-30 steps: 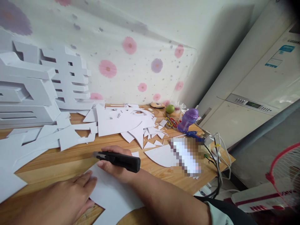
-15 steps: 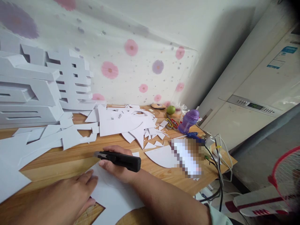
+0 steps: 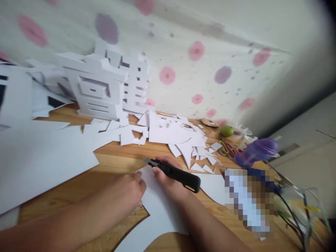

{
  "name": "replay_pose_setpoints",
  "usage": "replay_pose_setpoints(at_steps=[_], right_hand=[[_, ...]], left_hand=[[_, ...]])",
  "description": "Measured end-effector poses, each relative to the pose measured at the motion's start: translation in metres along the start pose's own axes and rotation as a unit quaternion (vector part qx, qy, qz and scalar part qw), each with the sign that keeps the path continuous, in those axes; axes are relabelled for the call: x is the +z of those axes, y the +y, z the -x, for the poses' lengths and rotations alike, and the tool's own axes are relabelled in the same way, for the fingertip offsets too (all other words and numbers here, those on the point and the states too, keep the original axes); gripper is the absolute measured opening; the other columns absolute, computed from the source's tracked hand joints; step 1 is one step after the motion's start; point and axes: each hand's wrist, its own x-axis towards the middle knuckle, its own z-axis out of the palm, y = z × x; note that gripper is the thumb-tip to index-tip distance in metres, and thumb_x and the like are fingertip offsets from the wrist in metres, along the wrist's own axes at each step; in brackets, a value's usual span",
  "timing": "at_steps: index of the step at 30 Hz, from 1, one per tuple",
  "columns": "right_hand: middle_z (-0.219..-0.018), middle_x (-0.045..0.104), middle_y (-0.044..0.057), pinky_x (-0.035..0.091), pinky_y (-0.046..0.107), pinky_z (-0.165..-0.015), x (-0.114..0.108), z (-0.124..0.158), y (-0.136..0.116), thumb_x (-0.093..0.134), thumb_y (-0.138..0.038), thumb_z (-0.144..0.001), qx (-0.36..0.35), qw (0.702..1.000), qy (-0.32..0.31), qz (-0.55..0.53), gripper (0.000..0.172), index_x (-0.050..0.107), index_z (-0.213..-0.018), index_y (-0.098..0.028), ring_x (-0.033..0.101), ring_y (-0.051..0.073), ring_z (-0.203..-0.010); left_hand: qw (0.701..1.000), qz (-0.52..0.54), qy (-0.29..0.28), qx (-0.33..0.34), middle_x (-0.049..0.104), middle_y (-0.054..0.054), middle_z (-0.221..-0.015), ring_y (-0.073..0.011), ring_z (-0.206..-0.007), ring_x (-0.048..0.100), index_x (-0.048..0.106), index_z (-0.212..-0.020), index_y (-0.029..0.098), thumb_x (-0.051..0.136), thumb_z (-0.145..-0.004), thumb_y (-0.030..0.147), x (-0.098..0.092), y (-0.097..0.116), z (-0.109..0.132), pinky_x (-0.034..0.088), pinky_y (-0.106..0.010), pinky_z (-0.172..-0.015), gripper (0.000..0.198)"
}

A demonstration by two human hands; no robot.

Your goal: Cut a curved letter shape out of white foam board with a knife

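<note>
A black utility knife is in my right hand, its blade pointing to the upper left over the bare wood. Below it lies a curved white board piece, partly covered by my right wrist. My left hand has its fingers bent together at the left edge of this piece, with the thumb low beside that edge. The blade tip is just past the piece's far corner and seems not to touch it.
A large white sheet spreads over the left of the wooden table. Behind stand white cut-out structures. White scraps are heaped at the back. To the right are scissors, a green fruit, a purple bottle and cables.
The view has swung left, so everything sits further right in the picture. Both hands keep nearly the same place on the board piece, the knife still in my right hand.
</note>
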Motion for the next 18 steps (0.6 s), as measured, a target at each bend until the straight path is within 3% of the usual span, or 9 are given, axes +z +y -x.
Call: replay_pose_setpoints(at_steps=[5, 13, 18], right_hand=[[-0.079, 0.074, 0.003, 0.057, 0.03, -0.061, -0.001, 0.004, 0.002, 0.069, -0.037, -0.077, 0.036, 0.999, -0.002, 0.027, 0.026, 0.069, -0.099, -0.023, 0.07, 0.019, -0.066], [-0.082, 0.074, 0.003, 0.057, 0.03, -0.065, 0.0, 0.008, -0.005, 0.068, -0.03, -0.075, 0.019, 0.997, -0.002, 0.073, 0.023, 0.068, -0.097, -0.023, 0.069, 0.019, -0.068], [-0.085, 0.075, 0.003, 0.057, 0.029, -0.066, -0.001, 0.01, -0.013, 0.066, -0.031, -0.077, 0.014, 0.995, -0.013, 0.093, 0.022, 0.068, -0.097, -0.024, 0.07, 0.019, -0.072]], left_hand=[[0.999, -0.032, 0.008, -0.006, 0.069, -0.022, -0.118, -0.0266, -0.083, 0.073, 0.071, -0.105, 0.014, 0.066, -0.083, 0.019, -0.003, 0.003, 0.001, 0.054, -0.031, -0.063, 0.023], [0.996, -0.06, 0.072, 0.014, 0.073, -0.023, -0.108, -0.0277, -0.087, 0.071, 0.07, -0.106, 0.011, 0.067, -0.08, 0.017, 0.017, 0.008, 0.0, 0.044, -0.031, -0.059, 0.027], [0.992, -0.067, 0.105, 0.022, 0.073, -0.021, -0.106, -0.026, -0.085, 0.07, 0.071, -0.104, 0.012, 0.063, -0.081, 0.016, 0.019, 0.008, 0.003, 0.041, -0.033, -0.06, 0.025]])
